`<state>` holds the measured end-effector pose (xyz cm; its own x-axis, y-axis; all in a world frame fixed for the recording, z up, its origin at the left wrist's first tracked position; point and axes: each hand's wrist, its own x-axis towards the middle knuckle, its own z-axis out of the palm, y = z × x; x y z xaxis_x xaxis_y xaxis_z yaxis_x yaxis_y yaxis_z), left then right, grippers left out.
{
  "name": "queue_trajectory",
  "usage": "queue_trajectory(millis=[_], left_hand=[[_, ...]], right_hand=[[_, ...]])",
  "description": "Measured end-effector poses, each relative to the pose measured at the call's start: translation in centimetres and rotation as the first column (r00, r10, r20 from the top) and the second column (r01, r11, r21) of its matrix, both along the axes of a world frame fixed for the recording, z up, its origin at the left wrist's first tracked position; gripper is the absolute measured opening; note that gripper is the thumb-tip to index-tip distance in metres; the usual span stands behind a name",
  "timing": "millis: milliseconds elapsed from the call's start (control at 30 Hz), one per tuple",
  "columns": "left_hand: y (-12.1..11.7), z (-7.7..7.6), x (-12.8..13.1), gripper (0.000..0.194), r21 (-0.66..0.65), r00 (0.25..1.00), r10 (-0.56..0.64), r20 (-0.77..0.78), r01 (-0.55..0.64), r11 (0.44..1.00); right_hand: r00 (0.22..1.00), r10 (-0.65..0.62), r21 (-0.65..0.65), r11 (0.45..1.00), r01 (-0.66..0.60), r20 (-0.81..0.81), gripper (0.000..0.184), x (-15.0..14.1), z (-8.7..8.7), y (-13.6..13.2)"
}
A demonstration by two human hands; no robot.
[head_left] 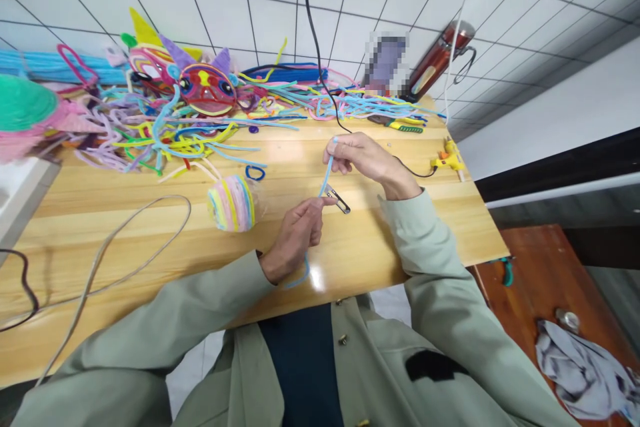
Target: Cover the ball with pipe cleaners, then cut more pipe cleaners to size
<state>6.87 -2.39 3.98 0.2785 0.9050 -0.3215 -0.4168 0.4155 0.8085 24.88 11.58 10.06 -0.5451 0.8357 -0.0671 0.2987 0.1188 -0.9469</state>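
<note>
A light blue pipe cleaner (327, 175) runs between my two hands above the wooden table. My left hand (299, 233) is closed around its lower part, and the loose end curls out below toward the table's front edge. Higher up and to the right, my right hand (357, 159) pinches the upper end between thumb and fingers. Just beneath the hands lies a small metal nail clipper or similar tool (342, 203). Left of my left hand sits a striped pastel roll (231, 203), with a dark blue pipe cleaner ring (255, 173) behind it.
Piled pipe cleaners (190, 140) spread along the back, with a red decorated mask-like face (207, 90) among them. Pliers (400, 125), a yellow glue gun (450, 159) and a red thermos (440, 63) stand or lie at right. A cable (100, 260) loops across the left.
</note>
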Motion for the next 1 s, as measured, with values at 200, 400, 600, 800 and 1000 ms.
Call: queue_trajectory(millis=[200,400,600,800,1000], left_hand=[[0.1,0.0,-0.3,0.074,-0.095,0.962,-0.269,-0.037,0.265,0.96],[0.2,-0.2,-0.6,0.074,-0.11,0.921,-0.375,-0.108,0.364,0.925],[0.4,-0.3,-0.7,0.066,-0.108,0.932,-0.327,-0.159,0.313,0.944],[1.1,-0.4,-0.4,0.06,-0.104,0.982,-0.166,-0.085,0.157,0.982],[1.5,-0.6,-0.3,0.056,-0.106,0.996,-0.06,-0.067,0.053,0.993]], right_hand=[[0.979,0.105,0.165,0.977,-0.134,0.176,0.041,1.8,1.5,-0.4],[0.961,0.199,0.102,0.97,-0.221,0.19,0.05,1.3,1.4,-0.2],[0.947,0.24,0.007,0.969,-0.247,0.212,0.045,2.8,0.8,1.2],[0.984,0.167,-0.143,0.974,-0.174,-0.064,0.046,2.3,-0.7,1.5],[0.969,0.179,-0.208,0.955,-0.213,-0.171,0.052,0.3,-1.8,1.1]])
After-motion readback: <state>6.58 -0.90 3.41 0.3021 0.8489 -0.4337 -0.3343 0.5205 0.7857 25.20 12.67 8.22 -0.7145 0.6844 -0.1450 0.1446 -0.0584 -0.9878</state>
